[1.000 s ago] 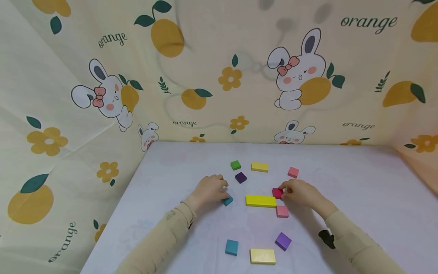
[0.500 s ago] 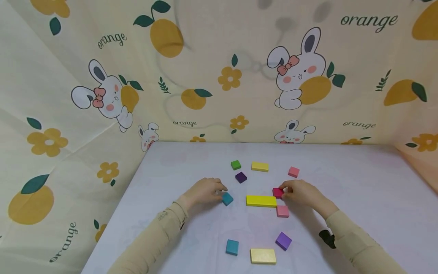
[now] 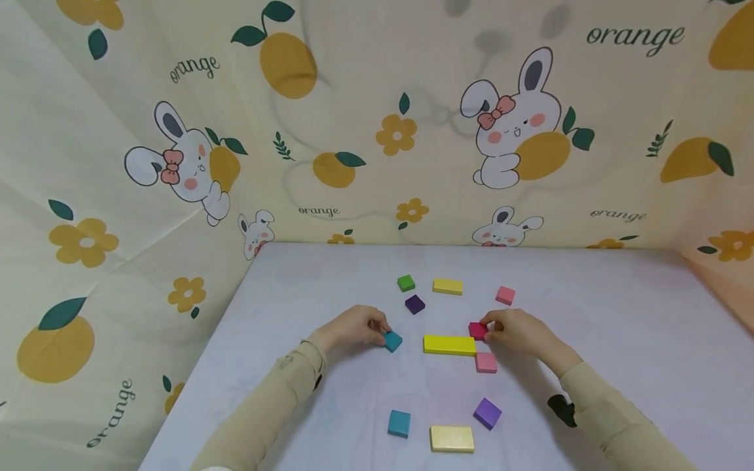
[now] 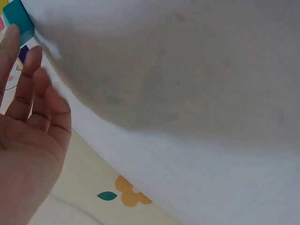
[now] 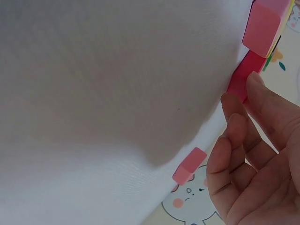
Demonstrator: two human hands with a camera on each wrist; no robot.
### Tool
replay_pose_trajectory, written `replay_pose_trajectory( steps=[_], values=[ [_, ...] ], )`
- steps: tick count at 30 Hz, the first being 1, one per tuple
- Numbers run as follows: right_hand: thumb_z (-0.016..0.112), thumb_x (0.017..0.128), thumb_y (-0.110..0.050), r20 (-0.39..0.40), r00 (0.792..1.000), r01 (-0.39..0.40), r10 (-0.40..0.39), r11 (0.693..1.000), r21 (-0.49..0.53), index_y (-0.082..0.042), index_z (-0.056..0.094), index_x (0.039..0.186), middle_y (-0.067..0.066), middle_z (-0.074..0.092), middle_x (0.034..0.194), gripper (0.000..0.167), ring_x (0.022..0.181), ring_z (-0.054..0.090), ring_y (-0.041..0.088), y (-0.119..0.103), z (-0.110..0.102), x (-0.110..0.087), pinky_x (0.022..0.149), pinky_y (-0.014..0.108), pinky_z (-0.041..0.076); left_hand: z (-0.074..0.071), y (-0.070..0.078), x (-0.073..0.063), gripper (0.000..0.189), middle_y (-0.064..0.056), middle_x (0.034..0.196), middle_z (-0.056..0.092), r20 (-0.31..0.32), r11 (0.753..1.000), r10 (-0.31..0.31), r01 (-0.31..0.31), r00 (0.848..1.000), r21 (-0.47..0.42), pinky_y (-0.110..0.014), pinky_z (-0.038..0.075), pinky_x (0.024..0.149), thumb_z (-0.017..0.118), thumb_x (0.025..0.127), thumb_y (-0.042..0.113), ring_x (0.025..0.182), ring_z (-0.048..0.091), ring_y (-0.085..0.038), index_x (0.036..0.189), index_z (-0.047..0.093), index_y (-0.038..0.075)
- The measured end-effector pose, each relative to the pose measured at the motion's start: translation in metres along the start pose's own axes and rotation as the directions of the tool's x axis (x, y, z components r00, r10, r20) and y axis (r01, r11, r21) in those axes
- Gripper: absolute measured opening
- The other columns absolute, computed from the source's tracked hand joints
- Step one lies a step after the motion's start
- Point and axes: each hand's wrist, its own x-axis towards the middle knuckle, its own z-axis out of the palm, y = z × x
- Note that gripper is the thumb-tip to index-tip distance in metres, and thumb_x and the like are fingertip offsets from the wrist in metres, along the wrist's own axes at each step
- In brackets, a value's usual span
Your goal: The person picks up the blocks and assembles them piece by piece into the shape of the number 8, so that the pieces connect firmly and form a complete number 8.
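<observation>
My left hand [image 3: 355, 327] pinches the left corner of a teal block [image 3: 392, 341] lying on the table. In the left wrist view, a fingertip presses that teal block [image 4: 18, 19] while the other fingers [image 4: 40, 96] curl loosely below. To the right, my right hand [image 3: 520, 332] grips a red block [image 3: 478, 331] between thumb and index finger. The red block sits at the right end of a long yellow block [image 3: 449, 345], just behind a pink block [image 3: 485, 362]. The right wrist view shows the thumb on the red block [image 5: 244, 77].
Green [image 3: 406, 282], dark purple [image 3: 415, 304], yellow [image 3: 448, 286] and pink [image 3: 504, 295] blocks lie farther back. Nearer are a second teal block [image 3: 398, 424], a purple block [image 3: 487, 413] and a pale yellow block [image 3: 451, 439]. A printed cloth [image 3: 365, 131] rises behind the table.
My left hand drew back slightly from the teal block, then closed on its corner; the block has shifted and turned a little. The right hand has stayed at the red block.
</observation>
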Motion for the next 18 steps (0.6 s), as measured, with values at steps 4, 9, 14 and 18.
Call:
replay_pose_trajectory(
  steps=[4,9,14,18],
  values=[
    [0.069,0.083,-0.017,0.0,1.0,0.003,-0.003,1.0,0.008,-0.009,0.065,0.108,0.001,0.062,0.081,0.027,0.071,0.05,0.014,-0.001,-0.001,-0.001,0.064,0.029,0.046,0.0,0.002,0.003,0.011,0.004,0.074,0.059,0.001,1.0,-0.017,0.017,1.0,0.015,-0.022,0.042,0.068,0.073,0.079,0.018,0.071,0.048,-0.008,0.089,0.068,0.016],
    [0.068,0.083,-0.017,0.003,1.0,-0.005,0.005,1.0,0.006,-0.008,0.065,0.108,0.001,0.062,0.081,0.027,0.071,0.05,0.015,-0.001,-0.003,-0.001,0.064,0.029,0.046,0.002,0.011,0.005,0.012,0.005,0.076,0.063,-0.035,0.995,-0.022,0.025,0.999,0.097,-0.021,0.043,0.069,0.074,0.079,0.019,0.07,0.05,-0.007,0.086,0.065,0.014],
    [0.068,0.083,-0.018,0.01,1.0,-0.014,0.014,1.0,-0.001,-0.009,0.065,0.109,0.002,0.063,0.083,0.028,0.072,0.051,0.015,-0.002,-0.002,-0.001,0.066,0.031,0.048,0.004,0.018,0.005,0.014,0.004,0.076,0.063,-0.055,0.992,-0.049,0.055,0.997,0.113,-0.023,0.043,0.068,0.075,0.078,0.019,0.069,0.05,-0.007,0.086,0.065,0.012],
    [0.068,0.083,-0.018,0.01,1.0,-0.017,0.017,1.0,0.008,-0.008,0.065,0.108,0.002,0.063,0.083,0.027,0.073,0.051,0.015,-0.002,-0.001,-0.002,0.066,0.031,0.048,0.008,0.02,0.01,0.014,0.006,0.075,0.061,-0.064,0.989,-0.053,0.062,0.997,0.136,-0.022,0.042,0.067,0.074,0.078,0.021,0.069,0.05,-0.008,0.085,0.064,0.013]
  ],
)
